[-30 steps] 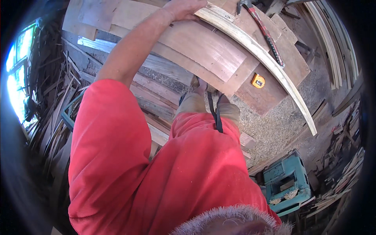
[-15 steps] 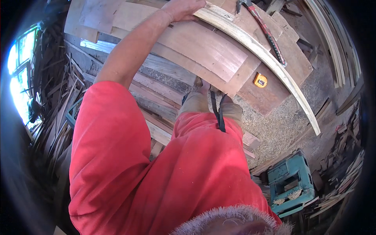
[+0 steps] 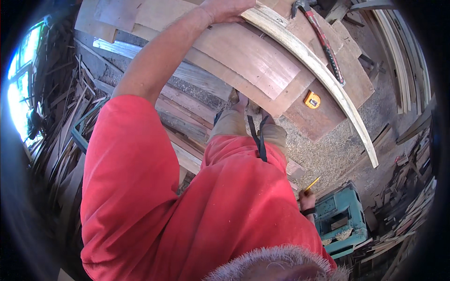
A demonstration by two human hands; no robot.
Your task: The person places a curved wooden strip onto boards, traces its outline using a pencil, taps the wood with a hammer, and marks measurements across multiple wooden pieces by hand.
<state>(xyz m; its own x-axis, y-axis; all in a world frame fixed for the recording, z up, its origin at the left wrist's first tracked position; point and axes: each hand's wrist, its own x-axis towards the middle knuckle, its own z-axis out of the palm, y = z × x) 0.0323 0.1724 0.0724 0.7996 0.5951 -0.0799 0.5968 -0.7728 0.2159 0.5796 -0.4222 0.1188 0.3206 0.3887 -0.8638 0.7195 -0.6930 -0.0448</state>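
Near the top edge, my left hand (image 3: 229, 10) closes on the end of a long pale wooden strip (image 3: 323, 72); its fingertips are partly cut off by the picture's edge. From there the strip reaches across the plywood sheets (image 3: 253, 56) toward the right. Beside my right hip, my right hand (image 3: 307, 201) pinches a yellow pencil (image 3: 311, 184), with a dark band round the wrist. An orange-yellow tape measure (image 3: 312, 99) lies on the wood near the strip. Beyond the strip rests a claw hammer (image 3: 324, 44) with a red and black handle.
A worn teal plastic stool (image 3: 351, 206) stands behind my right hand, with shavings on it. Wood shavings (image 3: 318, 157) cover the floor by my legs. Offcuts are heaped at the left (image 3: 61, 140) and right (image 3: 412, 201); long boards (image 3: 403, 61) lie far right.
My right hand has come into view at my right side with the pencil. My left hand has shifted slightly right, and the strip's far end has moved a little left and nearer.
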